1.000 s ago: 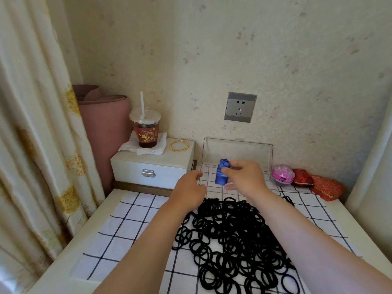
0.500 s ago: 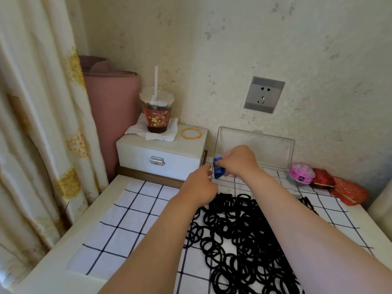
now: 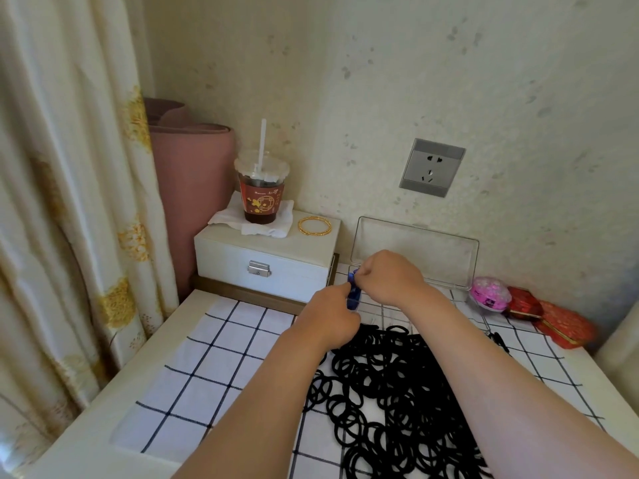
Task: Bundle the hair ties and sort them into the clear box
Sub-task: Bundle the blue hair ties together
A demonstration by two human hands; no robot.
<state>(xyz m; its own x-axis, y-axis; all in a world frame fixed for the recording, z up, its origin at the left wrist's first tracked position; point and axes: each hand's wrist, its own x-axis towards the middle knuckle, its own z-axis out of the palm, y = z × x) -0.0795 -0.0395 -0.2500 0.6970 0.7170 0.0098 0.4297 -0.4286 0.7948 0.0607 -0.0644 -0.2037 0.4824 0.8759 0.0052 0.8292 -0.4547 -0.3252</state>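
Observation:
A large heap of black hair ties (image 3: pixel 387 392) lies on the white checked cloth (image 3: pixel 214 350). Above its far edge both hands meet around a small blue bundle (image 3: pixel 353 299). My right hand (image 3: pixel 387 281) pinches the bundle's top, while my left hand (image 3: pixel 332 319) holds its lower part from the left. Most of the bundle is hidden between the fingers. The clear box (image 3: pixel 415 250) stands open against the wall just behind my right hand, its lid upright.
A white drawer box (image 3: pixel 262 257) at the back left carries an iced drink cup (image 3: pixel 261 191) on tissue and a gold bangle (image 3: pixel 314 225). A pink trinket box (image 3: pixel 491 293) and red boxes (image 3: pixel 556 323) sit at the right. Curtain (image 3: pixel 69 202) hangs along the left.
My left hand has come up to the blue bundle and taken hold of it. Both hands sit lower and closer together; the camera has tilted down and shifted.

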